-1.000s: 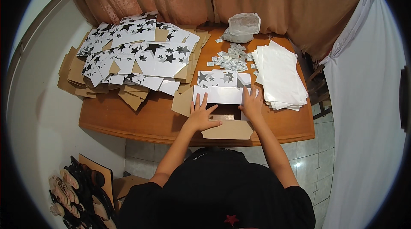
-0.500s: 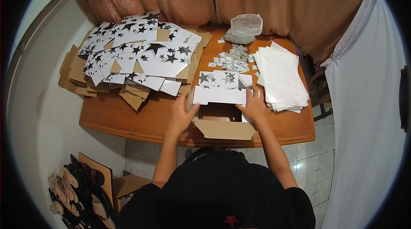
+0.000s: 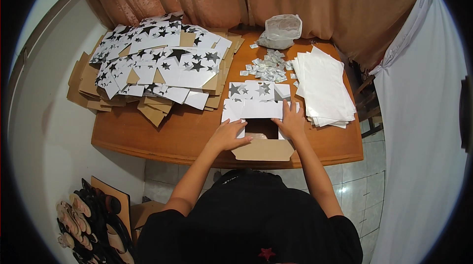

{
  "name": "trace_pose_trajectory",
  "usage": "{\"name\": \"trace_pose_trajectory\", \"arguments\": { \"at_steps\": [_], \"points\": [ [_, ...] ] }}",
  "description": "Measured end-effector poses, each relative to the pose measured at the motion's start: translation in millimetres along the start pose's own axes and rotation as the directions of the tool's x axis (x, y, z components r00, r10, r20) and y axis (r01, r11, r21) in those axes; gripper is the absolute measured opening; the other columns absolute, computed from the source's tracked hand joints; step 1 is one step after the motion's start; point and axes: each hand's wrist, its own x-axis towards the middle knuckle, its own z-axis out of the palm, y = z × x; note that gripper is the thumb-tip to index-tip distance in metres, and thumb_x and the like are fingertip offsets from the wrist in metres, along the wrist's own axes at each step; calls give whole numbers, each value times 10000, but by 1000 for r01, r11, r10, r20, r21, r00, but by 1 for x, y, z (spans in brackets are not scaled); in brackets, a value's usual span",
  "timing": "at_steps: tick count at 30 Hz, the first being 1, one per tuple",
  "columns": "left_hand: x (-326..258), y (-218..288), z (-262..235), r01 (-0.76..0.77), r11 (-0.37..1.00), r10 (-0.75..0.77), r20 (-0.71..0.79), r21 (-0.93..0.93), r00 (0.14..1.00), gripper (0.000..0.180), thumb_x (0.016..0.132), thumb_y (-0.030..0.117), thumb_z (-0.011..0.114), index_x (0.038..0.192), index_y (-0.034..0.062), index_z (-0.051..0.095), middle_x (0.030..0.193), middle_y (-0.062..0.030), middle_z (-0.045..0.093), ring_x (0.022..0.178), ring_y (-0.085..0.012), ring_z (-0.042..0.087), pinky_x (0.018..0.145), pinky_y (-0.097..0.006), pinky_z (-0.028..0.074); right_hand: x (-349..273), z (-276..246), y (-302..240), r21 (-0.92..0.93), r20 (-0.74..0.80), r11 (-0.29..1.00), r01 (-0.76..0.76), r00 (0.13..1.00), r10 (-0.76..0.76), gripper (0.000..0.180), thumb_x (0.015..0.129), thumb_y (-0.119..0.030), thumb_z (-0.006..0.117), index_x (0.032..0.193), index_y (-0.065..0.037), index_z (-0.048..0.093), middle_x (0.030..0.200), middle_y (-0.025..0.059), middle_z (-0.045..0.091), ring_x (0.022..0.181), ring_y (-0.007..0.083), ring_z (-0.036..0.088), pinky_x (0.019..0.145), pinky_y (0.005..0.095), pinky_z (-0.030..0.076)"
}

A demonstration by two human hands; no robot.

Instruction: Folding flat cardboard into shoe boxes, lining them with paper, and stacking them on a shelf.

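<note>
A half-folded cardboard box [image 3: 261,149] with white, star-printed flaps sits at the near edge of the wooden table [image 3: 167,133], its brown inside open toward me. My left hand [image 3: 227,136] presses on the box's left side wall, fingers spread. On the right side wall rests my right hand [image 3: 291,122], fingers over the white flap [image 3: 256,110]. Both hands hold the box's sides up.
A big pile of flat star-printed box blanks [image 3: 157,67] covers the table's left half. A stack of white sheets [image 3: 322,86] lies at the right, small printed paper pieces [image 3: 268,67] and a clear plastic bag [image 3: 282,31] behind. Curtains hang beyond; shoes [image 3: 84,219] lie on the floor.
The flat blank has been folded up into a box shape. My hands moved from pressing flat on it to holding its two sides, with the front flap now hanging toward me.
</note>
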Motion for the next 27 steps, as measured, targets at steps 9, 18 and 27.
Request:
{"name": "trace_pose_trajectory", "arguments": {
  "at_steps": [9, 18, 27],
  "points": [
    [-33, 6, -34, 43, 977, 19, 290, -207, 957, 904, 531, 588, 752, 1292, 170, 498, 1483, -95, 227, 1389, -342, -28, 1029, -626, -70, 4, -18, 3, 187, 86, 981, -45, 996, 30, 713, 756, -460, 641, 1302, -53, 429, 1367, 186, 324, 1232, 380, 331, 968, 444, 365],
    [3, -19, 10, 82, 917, -161, -172, -391, 972, 438, 706, 446, 705, 1003, 128, 659, 1382, -80, 401, 1357, -341, 151, 1029, -614, 31, 15, 14, 50, 759, -68, 649, 42, 998, 14, 632, 826, -487, 538, 1255, -27, 481, 1372, 240, 320, 1263, 387, 316, 1031, 431, 280],
    [29, 1, 28, 498, 834, -552, -398, -238, 733, 733, 734, 338, 694, 1325, 97, 333, 1331, -178, 358, 1111, -389, 472, 911, -496, 369, -6, -10, 9, 265, -23, 964, 5, 1000, 1, 661, 714, -304, 704, 1259, -24, 454, 1355, 254, 323, 1201, 437, 368, 959, 471, 373]
  ]
}}
